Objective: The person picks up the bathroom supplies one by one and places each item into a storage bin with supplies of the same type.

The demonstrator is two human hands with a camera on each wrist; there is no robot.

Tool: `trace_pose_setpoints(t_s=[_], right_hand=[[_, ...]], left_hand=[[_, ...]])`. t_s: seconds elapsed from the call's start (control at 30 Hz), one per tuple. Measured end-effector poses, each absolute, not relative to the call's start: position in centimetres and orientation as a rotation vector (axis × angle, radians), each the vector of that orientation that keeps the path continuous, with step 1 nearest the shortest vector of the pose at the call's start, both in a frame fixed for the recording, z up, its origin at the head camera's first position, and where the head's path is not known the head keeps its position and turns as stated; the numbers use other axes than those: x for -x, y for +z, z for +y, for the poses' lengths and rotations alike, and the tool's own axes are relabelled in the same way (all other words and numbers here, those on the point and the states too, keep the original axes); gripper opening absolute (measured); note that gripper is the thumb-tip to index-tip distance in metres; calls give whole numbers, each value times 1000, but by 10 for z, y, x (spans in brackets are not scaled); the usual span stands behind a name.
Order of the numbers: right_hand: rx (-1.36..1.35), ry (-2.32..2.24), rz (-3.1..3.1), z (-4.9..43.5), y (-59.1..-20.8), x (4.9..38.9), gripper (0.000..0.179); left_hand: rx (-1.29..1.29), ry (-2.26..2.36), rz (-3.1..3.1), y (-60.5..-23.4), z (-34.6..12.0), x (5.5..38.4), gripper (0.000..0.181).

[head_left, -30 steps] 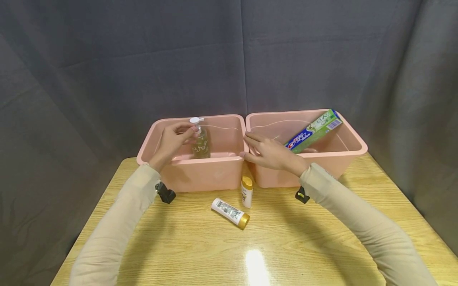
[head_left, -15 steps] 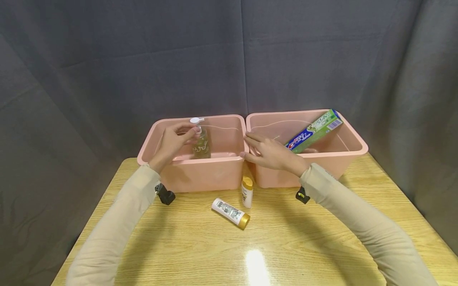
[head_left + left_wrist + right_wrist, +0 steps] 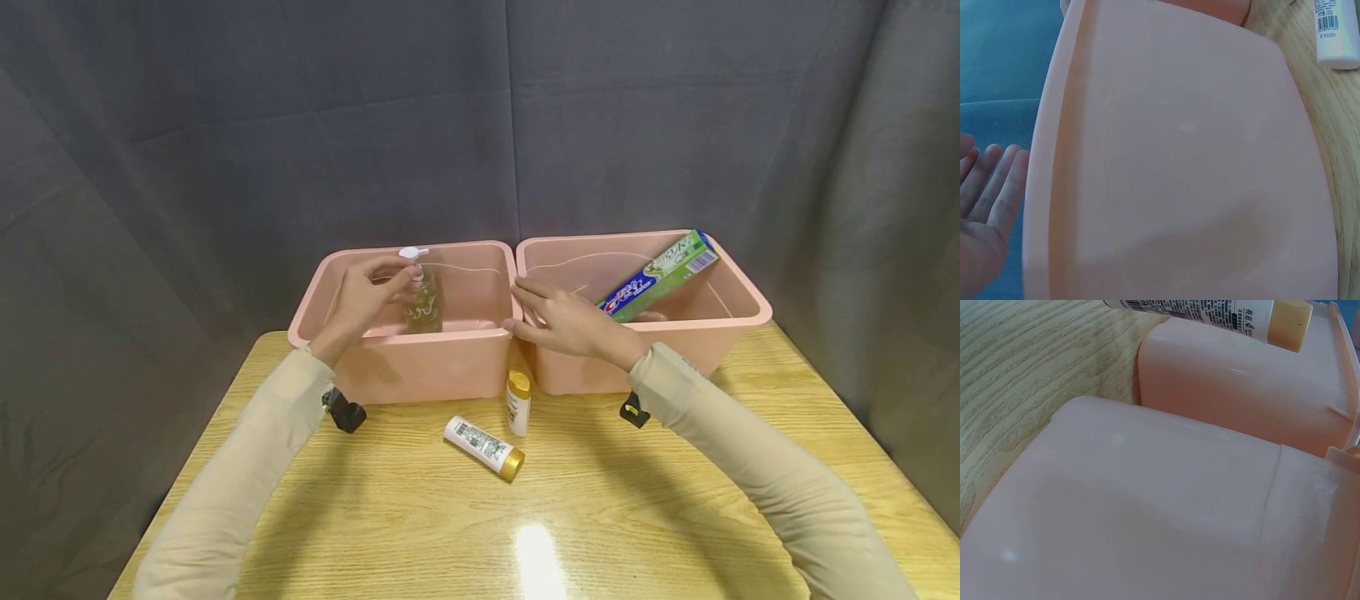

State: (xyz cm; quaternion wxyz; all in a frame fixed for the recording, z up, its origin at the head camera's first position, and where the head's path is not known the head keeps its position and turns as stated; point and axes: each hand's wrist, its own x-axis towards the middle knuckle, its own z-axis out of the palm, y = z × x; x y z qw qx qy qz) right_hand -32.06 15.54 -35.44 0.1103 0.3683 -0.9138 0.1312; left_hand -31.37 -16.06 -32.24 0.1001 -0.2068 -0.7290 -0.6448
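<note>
My left hand (image 3: 367,296) is over the left pink bin (image 3: 427,367), its fingertips in front of the neck of a greenish pump bottle (image 3: 423,308) standing inside. In the left wrist view the fingers (image 3: 1000,194) look straight and side by side; the bottle is out of sight there. My right hand (image 3: 566,321) lies across the near left corner of the right pink bin (image 3: 592,371). Its outstretched fingers reach the point where the two bin rims meet. The right wrist view shows bin walls but no fingers.
A green and blue toothpaste box (image 3: 660,275) leans diagonally in the right bin, one end above the rim. Before the bins, a white bottle with a gold cap (image 3: 483,447) lies on the wooden table (image 3: 420,533). A second gold-capped bottle (image 3: 517,414) is by the gap between bins.
Both hands keep nearly the same places. The left forearm has shifted very slightly; the bottles, the box and the bins look unmoved.
</note>
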Motion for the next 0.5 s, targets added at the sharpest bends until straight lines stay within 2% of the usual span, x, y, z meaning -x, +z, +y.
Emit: trace_pose_setpoints(t_s=[0.27, 0.5], right_hand=[[-1080, 393, -2681, 156, -355, 322, 74], [-1083, 395, -2680, 156, -356, 322, 74]], left_hand=[[658, -1873, -2199, -323, -160, 309, 33], [695, -1894, -2168, -325, -157, 307, 28]])
